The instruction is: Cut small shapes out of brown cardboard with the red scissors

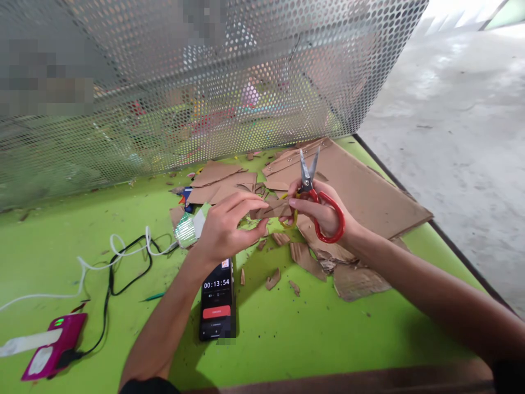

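Note:
A small folded strip of brown cardboard [271, 209] is pinched between the fingers and thumb of my left hand [227, 227]. My right hand [322, 210] has red-handled scissors [307, 179] in its grip, their blades pointing up and spread apart. The thumb and fingers of that hand also touch the strip's right end. Close below shows a yellow loop [293, 220], partly hidden by my right fingers; what it belongs to I cannot tell. Torn cardboard scraps [305, 260] lie under both hands on the green table [262, 339].
A phone [216, 298] showing a timer lies below my left hand. Left of it are a magenta power bank [55, 345], black and white cables [110, 268] and a green pen-like stick [155, 297]. Large cardboard sheets [369, 191] lie right; a perforated metal screen [229, 87] stands behind.

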Available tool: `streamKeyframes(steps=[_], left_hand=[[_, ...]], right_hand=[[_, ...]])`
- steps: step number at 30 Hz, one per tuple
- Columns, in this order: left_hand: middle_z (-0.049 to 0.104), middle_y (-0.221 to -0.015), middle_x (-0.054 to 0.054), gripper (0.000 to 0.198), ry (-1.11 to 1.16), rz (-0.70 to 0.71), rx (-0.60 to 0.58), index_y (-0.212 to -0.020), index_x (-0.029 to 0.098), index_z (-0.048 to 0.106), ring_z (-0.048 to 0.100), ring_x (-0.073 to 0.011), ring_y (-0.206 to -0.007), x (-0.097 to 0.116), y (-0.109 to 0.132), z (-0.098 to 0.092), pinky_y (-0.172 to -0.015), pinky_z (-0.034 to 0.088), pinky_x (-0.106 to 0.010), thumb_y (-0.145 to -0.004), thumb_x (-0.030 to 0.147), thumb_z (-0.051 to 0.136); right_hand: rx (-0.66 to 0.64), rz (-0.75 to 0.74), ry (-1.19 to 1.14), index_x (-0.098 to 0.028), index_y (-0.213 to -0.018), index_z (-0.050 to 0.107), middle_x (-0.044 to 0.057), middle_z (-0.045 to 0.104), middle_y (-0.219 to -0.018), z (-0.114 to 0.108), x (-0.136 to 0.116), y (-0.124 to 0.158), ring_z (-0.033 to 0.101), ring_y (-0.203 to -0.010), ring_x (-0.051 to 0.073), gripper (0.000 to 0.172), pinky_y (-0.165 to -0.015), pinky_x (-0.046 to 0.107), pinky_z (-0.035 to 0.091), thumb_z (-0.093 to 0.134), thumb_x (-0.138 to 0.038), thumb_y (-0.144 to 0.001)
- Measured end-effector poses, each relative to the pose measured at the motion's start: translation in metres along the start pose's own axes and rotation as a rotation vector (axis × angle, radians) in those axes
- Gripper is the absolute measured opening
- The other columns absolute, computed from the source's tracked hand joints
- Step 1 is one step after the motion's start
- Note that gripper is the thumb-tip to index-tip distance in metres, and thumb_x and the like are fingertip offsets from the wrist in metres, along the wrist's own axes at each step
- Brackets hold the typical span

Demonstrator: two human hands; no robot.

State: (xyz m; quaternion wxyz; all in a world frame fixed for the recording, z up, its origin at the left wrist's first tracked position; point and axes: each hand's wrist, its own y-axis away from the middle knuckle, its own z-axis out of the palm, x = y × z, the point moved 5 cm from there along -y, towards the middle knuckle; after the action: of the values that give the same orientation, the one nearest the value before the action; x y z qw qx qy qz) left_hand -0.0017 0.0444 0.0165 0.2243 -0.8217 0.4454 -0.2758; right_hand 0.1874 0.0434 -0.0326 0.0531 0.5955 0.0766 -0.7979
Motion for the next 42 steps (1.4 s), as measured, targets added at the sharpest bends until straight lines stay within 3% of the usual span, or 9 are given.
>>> streamKeyframes(steps=[7,16,21,27,32,35,38,40,42], left_hand=[[0.077,-0.108,-0.006,0.019,-0.008,0.004,0.007,-0.109,0.021,0.07,0.076,-0.0182,-0.098,0.001,0.0,0.0,-0.087,0.063,-0.032,-0.09,0.019,0.073],[0.078,-0.108,-0.006,0.02,-0.022,0.007,0.024,-0.108,0.021,0.07,0.076,-0.0184,-0.097,0.001,0.0,0.0,-0.087,0.064,-0.032,-0.088,0.018,0.074],[0.078,-0.109,-0.006,0.02,-0.022,0.015,0.019,-0.108,0.02,0.07,0.076,-0.0181,-0.097,0.001,0.0,0.0,-0.087,0.063,-0.031,-0.088,0.02,0.076],[0.078,-0.108,-0.005,0.019,-0.016,0.011,0.003,-0.109,0.022,0.07,0.076,-0.0178,-0.096,-0.001,0.001,0.0,-0.086,0.063,-0.031,-0.09,0.021,0.075],[0.077,-0.113,-0.007,0.019,-0.016,-0.049,-0.003,-0.108,0.021,0.071,0.075,-0.0204,-0.103,-0.012,0.003,-0.002,-0.094,0.06,-0.036,-0.089,0.022,0.074],[0.075,-0.118,-0.007,0.018,-0.036,-0.163,-0.147,-0.107,0.02,0.072,0.072,-0.0231,-0.109,-0.023,0.004,0.004,-0.099,0.056,-0.039,-0.089,0.023,0.072],[0.077,-0.11,-0.006,0.017,-0.075,-0.359,-0.496,-0.103,0.021,0.074,0.072,-0.024,-0.1,-0.034,0.012,0.019,-0.089,0.055,-0.036,-0.087,0.023,0.071],[0.078,-0.098,-0.006,0.013,-0.112,-0.466,-0.75,-0.096,0.021,0.076,0.072,-0.024,-0.088,-0.04,0.022,0.03,-0.076,0.052,-0.033,-0.083,0.024,0.073],[0.078,-0.09,-0.006,0.01,-0.162,-0.533,-0.928,-0.089,0.021,0.077,0.071,-0.0247,-0.081,-0.044,0.031,0.037,-0.068,0.047,-0.032,-0.081,0.025,0.074]], right_hand=[[0.01,-0.007,0.0,-0.022,-0.091,0.058,-0.004,0.063,-0.072,0.0,0.0,0.0,0.067,-0.059,0.016,0.023,-0.061,0.035,0.059,0.077,-0.029,-0.082],[0.017,-0.012,0.045,-0.023,-0.091,0.057,-0.004,0.066,-0.069,0.002,-0.003,0.001,0.071,-0.061,0.018,0.037,-0.064,0.037,0.061,0.084,-0.045,-0.08],[0.05,-0.034,0.089,-0.022,-0.089,0.059,-0.003,0.07,-0.072,0.001,-0.006,0.001,0.074,-0.064,0.018,0.039,-0.065,0.034,0.062,0.091,-0.036,-0.074],[0.043,-0.028,0.102,-0.021,-0.091,0.06,-0.001,0.069,-0.077,0.001,-0.004,0.002,0.074,-0.067,0.018,0.035,-0.066,0.033,0.062,0.089,-0.033,-0.076],[0.087,-0.014,0.134,-0.02,-0.09,0.059,-0.001,0.066,-0.076,-0.01,0.009,-0.005,0.07,-0.06,0.016,0.034,-0.059,0.032,0.061,0.088,-0.028,-0.074],[0.119,0.026,0.254,-0.02,-0.091,0.059,-0.002,0.066,-0.072,-0.025,0.022,-0.012,0.07,-0.057,0.017,0.028,-0.051,0.028,0.056,0.082,-0.024,-0.075],[0.023,0.134,0.484,-0.021,-0.09,0.058,-0.002,0.065,-0.063,-0.032,0.036,-0.015,0.071,-0.055,0.019,0.021,-0.047,0.026,0.054,0.071,-0.013,-0.075],[-0.012,0.157,0.535,-0.021,-0.09,0.056,-0.004,0.063,-0.06,-0.034,0.038,-0.015,0.068,-0.05,0.018,0.019,-0.043,0.024,0.05,0.063,-0.01,-0.076],[-0.03,0.143,0.61,-0.022,-0.09,0.055,-0.005,0.062,-0.058,-0.033,0.034,-0.013,0.064,-0.046,0.016,0.019,-0.042,0.023,0.046,0.059,-0.009,-0.076]])
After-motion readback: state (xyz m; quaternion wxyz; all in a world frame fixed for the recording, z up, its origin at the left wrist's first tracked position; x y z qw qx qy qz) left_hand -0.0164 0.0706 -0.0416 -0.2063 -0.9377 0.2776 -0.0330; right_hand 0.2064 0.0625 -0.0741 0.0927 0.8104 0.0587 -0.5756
